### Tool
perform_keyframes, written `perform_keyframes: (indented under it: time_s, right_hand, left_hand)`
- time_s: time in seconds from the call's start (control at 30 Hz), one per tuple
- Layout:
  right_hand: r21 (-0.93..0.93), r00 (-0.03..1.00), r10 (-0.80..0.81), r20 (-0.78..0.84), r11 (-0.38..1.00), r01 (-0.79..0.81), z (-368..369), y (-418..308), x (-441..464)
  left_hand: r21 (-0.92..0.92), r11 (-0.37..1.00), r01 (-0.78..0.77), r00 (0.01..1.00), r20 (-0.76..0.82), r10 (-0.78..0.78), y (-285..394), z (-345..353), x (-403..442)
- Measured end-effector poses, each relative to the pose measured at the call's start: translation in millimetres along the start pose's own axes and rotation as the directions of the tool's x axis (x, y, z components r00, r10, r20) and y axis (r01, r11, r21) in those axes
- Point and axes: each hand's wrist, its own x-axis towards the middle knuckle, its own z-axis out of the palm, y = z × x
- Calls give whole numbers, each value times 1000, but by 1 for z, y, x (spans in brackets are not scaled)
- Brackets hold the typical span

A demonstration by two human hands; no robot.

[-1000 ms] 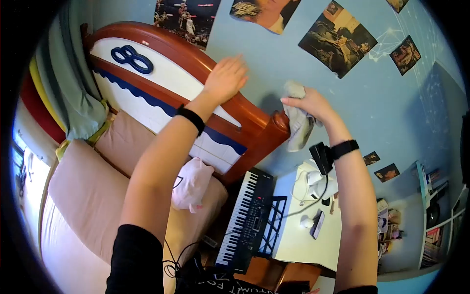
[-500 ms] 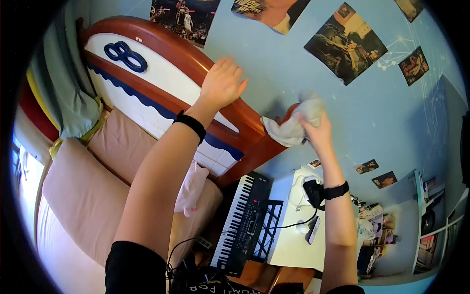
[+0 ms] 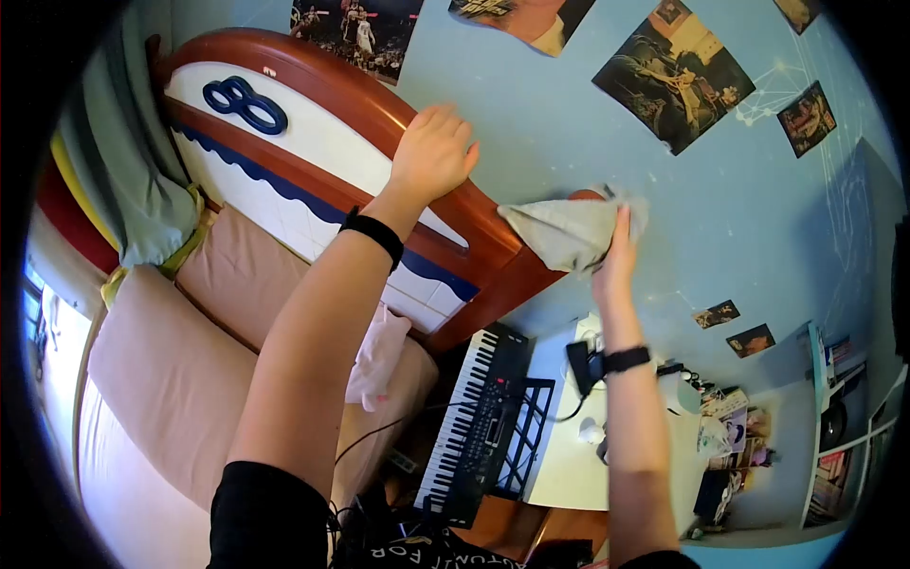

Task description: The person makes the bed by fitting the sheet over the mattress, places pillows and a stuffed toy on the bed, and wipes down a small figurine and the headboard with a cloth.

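Observation:
My left hand (image 3: 432,156) rests on the curved top edge of the reddish-brown wooden headboard (image 3: 332,81), its fingers bent over the rail and nothing seen in them. At the headboard's right end post, my right hand (image 3: 618,256) grips a pale grey cloth (image 3: 561,230). The cloth is draped over the post's top and hides most of it; a bit of brown wood shows above it. Black bands circle both wrists, and the right one carries a small black device (image 3: 582,368) with a cable.
Below the headboard are a bed with beige pillows (image 3: 171,370) and a pink plush (image 3: 377,360). A keyboard (image 3: 474,427) stands beside a white desk (image 3: 569,474). Posters (image 3: 675,76) hang on the blue wall. Shelves (image 3: 844,436) are at the right, and curtains (image 3: 133,161) at the left.
The cloth has gone from hanging beside the end post to lying spread over it, with my right hand shifted lower. My left hand has settled on the rail, its fingers now bent.

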Motion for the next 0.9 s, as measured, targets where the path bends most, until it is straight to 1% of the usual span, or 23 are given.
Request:
perform_keyframes:
  time_s: [0.03, 0.07, 0.1, 0.13, 0.17, 0.23, 0.27, 0.33, 0.37, 0.4, 0.43, 0.47, 0.53, 0.6, 0.63, 0.67, 0.7, 0.77, 0.8, 0.83, 0.87, 0.9]
  right_hand:
    - [18, 989, -131, -71, 991, 132, -9, 19, -9]
    - [15, 989, -127, -71, 992, 129, -10, 23, -25]
    - [-315, 981, -185, -53, 936, 159, -10, 27, -44]
    - [-609, 973, -231, -16, 774, 174, -11, 28, -58]
    - [-608, 974, -225, -24, 777, 164, -12, 29, -66]
    - [-760, 977, -210, 25, 632, 155, -16, 27, -81]
    - [-759, 978, -210, 20, 633, 151, -19, 23, -88]
    - [-913, 988, -125, 96, 384, 137, -28, 12, -100]
    - [-886, 900, -241, 364, 208, 414, -38, 10, -101]
    - [-884, 897, -242, 369, 206, 419, -31, 5, -99]
    - [-752, 707, -387, 593, 48, 657, -17, -7, -95]
    - [-563, 444, -473, 761, -143, 814, -1, -20, -92]
    - [-468, 294, -435, 851, -377, 799, 49, -42, -77]
    - [-423, 379, -203, 903, -578, 698, 80, -36, -47]
    - [-343, 553, 116, 825, -674, 654, 100, -37, -40]
    - [-231, 684, 393, 615, -739, 633, 115, -37, -36]
    - [-233, 687, 395, 609, -739, 632, 120, -35, -33]
    - [-169, 619, 610, 495, -631, 757, 125, -32, -31]
    - [-163, 617, 617, 488, -630, 760, 116, -29, -36]
    - [-148, 574, 509, 641, -652, 744, 99, -25, -42]
    - [-131, 500, 388, 774, -674, 727, 84, -20, -50]
    - [-168, 508, 307, 805, -703, 691, 70, -12, -59]
  left_hand:
    - [-1, 1000, 6, 1000, 3, -6, 0, 1, -1]
    - [-2, 1000, 4, 1000, -2, -4, 0, 0, 0]
    - [-4, 1000, -1, 1000, -3, 1, 1, 0, 0]
    - [-5, 1000, -3, 1000, 5, 3, 1, 0, 0]
    - [-3, 1000, 0, 1000, -7, 0, 1, -1, 1]
    - [-7, 1000, -5, 1000, -11, 5, 2, 1, -1]
    - [2, 1000, -9, 1000, -13, 9, 1, 2, -1]
    - [17, 1000, -8, 1000, -25, 8, 0, 1, 1]
    - [23, 1000, 4, 1000, 0, -4, 0, 0, 2]
    - [27, 999, 16, 1000, 26, -17, 0, 0, 1]
    - [28, 999, 21, 999, 25, -22, 0, 0, 0]
    - [17, 1000, 16, 1000, 9, -16, 0, 0, 0]
    - [0, 1000, 9, 1000, -5, -9, 0, 0, 0]
    - [3, 1000, 0, 999, 40, 0, -1, -2, 0]
    - [-2, 1000, 1, 999, 41, -1, -1, -2, 0]
    - [-8, 1000, -13, 1000, 28, 13, -3, -1, -1]
    - [-16, 999, -27, 1000, 15, 28, -3, -1, -1]
    - [-10, 999, -32, 999, 17, 32, -5, 0, -1]
    - [1, 999, -34, 999, 17, 34, -5, 0, -2]
    - [-1, 1000, -25, 1000, 14, 25, -5, 0, -1]
    - [-21, 999, -33, 999, -29, 33, -5, 0, -1]
    - [-40, 998, -40, 997, -72, 37, -4, 0, -2]
